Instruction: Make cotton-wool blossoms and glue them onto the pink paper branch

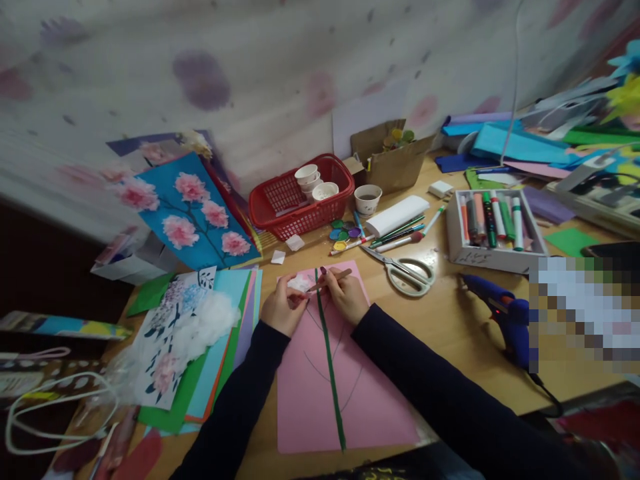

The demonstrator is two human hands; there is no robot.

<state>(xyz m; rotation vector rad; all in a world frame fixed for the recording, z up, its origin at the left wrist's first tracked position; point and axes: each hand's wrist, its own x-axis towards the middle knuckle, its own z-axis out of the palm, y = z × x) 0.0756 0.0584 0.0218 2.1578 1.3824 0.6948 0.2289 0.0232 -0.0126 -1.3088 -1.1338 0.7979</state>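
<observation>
A pink sheet of paper (310, 407) lies before me, with a dark green stripe (330, 370) down its middle and thin curved pencil lines branching off. Near its top edge, my right hand (347, 297) grips a slim brown pointed tool (342, 275) that looks like a stick or tweezers; its tip points left, across the stripe. My left hand (281, 308) is at the sheet's upper left with thumb and fingers pinched together, and what they hold is too small to tell. Right by those fingertips is a white and pale pink fluffy tuft (300, 281).
Scissors (410, 272), pens, a paint palette (345, 232) and a paper cup of dark liquid (368, 199) lie beyond. A blue glue gun (500, 310) and a marker box (493, 257) are right. Cotton (205, 327) and coloured paper lie left; behind stands a red basket (305, 217).
</observation>
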